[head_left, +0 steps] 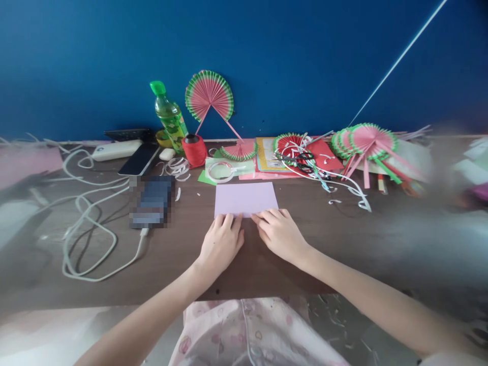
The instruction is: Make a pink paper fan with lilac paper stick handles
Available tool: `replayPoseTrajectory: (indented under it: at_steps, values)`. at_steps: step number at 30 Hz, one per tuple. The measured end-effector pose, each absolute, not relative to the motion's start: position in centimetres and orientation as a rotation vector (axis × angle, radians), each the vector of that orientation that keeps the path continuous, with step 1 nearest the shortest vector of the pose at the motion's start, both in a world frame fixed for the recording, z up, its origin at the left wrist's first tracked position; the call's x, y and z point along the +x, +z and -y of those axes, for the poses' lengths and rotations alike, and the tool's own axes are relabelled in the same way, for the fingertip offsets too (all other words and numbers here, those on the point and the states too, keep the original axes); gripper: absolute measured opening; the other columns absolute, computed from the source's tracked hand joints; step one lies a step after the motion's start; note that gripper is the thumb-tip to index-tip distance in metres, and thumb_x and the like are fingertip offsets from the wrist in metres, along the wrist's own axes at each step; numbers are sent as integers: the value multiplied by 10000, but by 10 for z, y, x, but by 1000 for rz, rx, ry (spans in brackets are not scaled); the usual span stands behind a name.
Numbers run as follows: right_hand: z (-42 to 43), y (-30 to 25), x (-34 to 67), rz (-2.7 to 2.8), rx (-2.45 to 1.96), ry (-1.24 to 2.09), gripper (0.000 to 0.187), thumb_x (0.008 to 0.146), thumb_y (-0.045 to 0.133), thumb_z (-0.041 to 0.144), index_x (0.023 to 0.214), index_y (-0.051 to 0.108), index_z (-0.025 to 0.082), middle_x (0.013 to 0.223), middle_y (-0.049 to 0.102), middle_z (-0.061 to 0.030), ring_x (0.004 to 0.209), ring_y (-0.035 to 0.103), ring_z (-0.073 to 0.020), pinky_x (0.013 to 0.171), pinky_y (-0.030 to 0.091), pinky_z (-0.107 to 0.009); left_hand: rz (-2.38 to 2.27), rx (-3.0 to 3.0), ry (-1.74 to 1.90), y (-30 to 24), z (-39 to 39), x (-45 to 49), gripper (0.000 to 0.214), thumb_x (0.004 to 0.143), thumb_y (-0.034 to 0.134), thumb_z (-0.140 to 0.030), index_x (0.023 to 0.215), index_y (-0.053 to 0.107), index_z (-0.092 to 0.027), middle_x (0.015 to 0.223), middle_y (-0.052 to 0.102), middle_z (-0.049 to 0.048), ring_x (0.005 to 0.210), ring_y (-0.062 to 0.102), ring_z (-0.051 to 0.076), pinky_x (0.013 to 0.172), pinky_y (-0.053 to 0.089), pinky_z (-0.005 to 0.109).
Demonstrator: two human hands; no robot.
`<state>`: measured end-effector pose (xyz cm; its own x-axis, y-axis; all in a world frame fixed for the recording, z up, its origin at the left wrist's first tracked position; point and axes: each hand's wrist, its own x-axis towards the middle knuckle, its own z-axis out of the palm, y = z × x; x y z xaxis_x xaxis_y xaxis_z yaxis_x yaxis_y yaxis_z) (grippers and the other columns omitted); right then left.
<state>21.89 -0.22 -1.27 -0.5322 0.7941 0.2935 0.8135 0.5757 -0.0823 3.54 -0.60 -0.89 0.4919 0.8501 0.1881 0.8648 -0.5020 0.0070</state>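
Pressing flat fingers (229, 221) onto the near edge of the paper (246, 198), nothing gripped, left hand (221, 243) and right hand (281, 235) side by side, equally near. Lying just past the fingertips, long axis left-right, mid tabletop (343, 239). Bare wood both sides; phone (152, 201) further left, tape ring (221, 172) just behind.

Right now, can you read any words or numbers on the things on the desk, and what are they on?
No text here can be read.
On the green bottle: the label is too blurred.
On the yellow-edged sheet: the print is too blurred.
On the white power bank: a mark, too small.
On the phone: the screen is pixelated.
On the lilac paper under the left hand and right hand: nothing is written.
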Motion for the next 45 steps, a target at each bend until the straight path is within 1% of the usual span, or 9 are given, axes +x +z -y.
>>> replayPoseTrajectory:
  at_steps: [6, 10, 14, 17, 23, 27, 32, 39, 45]
  values:
    - [1, -17, 249, 2406, -1330, -82, 278, 867, 445, 112, 1053, 647, 157, 902, 667, -74, 899, 550, -205, 782, 362, -346, 1495, -2622, -311, -8, 1, 16, 294, 890, 355, -141, 1101, 559, -123, 962, 600, 87, 934, 535, 203, 686, 504, 284]
    - [-3, -19, 258, 2406, -1286, -84, 207, 883, 493, 174, 1001, 662, 147, 879, 673, -75, 875, 559, -200, 758, 366, -335, 1458, -2557, -282, -8, -1, 4, 248, 894, 369, -143, 1011, 587, -125, 942, 609, 80, 885, 544, 196, 610, 486, 277]
    - [-19, -20, 262, 2384, -1240, 39, 143, 863, 552, 220, 859, 688, 179, 758, 639, -35, 793, 547, -172, 712, 351, -308, 1458, -2524, -224, -7, -9, -8, 219, 862, 397, -87, 845, 600, -166, 854, 604, 65, 790, 531, 192, 663, 471, 298]
    - [-31, -19, 265, 2405, -1212, 106, 177, 862, 552, 252, 754, 671, 177, 728, 605, -27, 763, 523, -158, 699, 340, -289, 1434, -2548, -232, -6, -17, -13, 219, 848, 405, -66, 791, 585, -176, 835, 603, 62, 776, 522, 193, 699, 454, 310]
    - [-41, -12, 260, 2430, -1248, 181, 176, 856, 546, 187, 695, 614, 172, 723, 607, -27, 745, 506, -159, 726, 325, -295, 1632, -2601, -325, -1, -32, -10, 215, 888, 388, -159, 781, 572, -181, 811, 616, 48, 794, 541, 196, 725, 429, 313]
    - [-51, -7, 257, 2292, -1440, 481, 127, 792, 614, 160, 670, 590, 185, 685, 603, -9, 703, 486, -155, 690, 344, -278, 1850, -2601, -380, 2, -38, -8, 172, 868, 420, -184, 776, 566, -186, 796, 603, 43, 798, 540, 200, 734, 428, 313]
    - [-63, -7, 260, 2283, -1394, 695, 140, 789, 590, 147, 658, 561, 190, 668, 568, 0, 695, 473, -149, 646, 348, -260, 1868, -2632, -424, 1, -41, -7, 145, 853, 434, -158, 807, 569, -184, 822, 581, 44, 800, 526, 194, 739, 423, 309]
    - [-66, -15, 264, 2269, -1254, 694, 142, 780, 598, 137, 681, 509, 189, 692, 522, 8, 673, 457, -136, 664, 360, -267, 1533, -2533, -300, -6, -37, -7, 208, 847, 416, -100, 817, 596, -200, 858, 595, 53, 803, 511, 205, 697, 378, 331]
    - [-60, -19, 264, 2283, -1206, 561, 124, 825, 560, 152, 717, 513, 194, 733, 548, -17, 725, 475, -159, 711, 388, -289, 1460, -2594, -400, -7, -38, -11, 61, 845, 525, -202, 815, 575, -184, 840, 626, 25, 815, 521, 193, 686, 380, 317]
